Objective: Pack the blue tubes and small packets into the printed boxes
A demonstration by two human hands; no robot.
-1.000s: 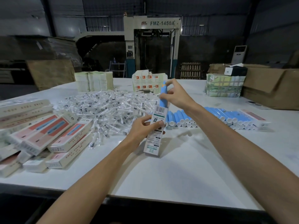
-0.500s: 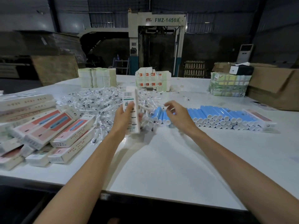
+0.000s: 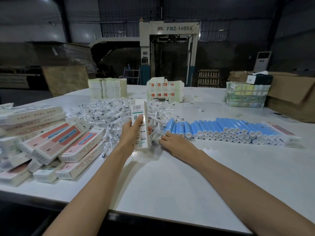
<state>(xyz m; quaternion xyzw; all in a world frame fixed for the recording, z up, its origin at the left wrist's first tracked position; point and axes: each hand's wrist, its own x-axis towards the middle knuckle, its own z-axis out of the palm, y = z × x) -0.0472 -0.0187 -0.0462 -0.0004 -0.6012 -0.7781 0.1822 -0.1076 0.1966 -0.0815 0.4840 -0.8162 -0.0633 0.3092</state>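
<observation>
Nearest of all, two bare arms are stretched out over the white surface (image 3: 170,184). A box (image 3: 140,114) is held upright by the left hand (image 3: 132,135), with fingers and thumb wrapped round its lower half. The right hand (image 3: 175,142) is laid low on the surface just beside it, with its fingers pointed into the near edge of the packets (image 3: 102,114). It cannot be told whether a packet is already pinched, because the fingertips are lost among the clear wrappers.

A second ago one of the tubes (image 3: 221,126) was being pushed into the top of this box by the right hand. Now no tube is seen sticking out, and the right hand has been brought down to the packets. So the tube is likely inside, and a packet is likely the next thing to be picked up.

To the left, packed boxes (image 3: 68,142) are piled up. To the right, the tubes are lined up in a long row that starts just beside the right hand. Many are left, so much of the job is not yet done. Farther back, flat boxes (image 3: 163,91) are stacked.
</observation>
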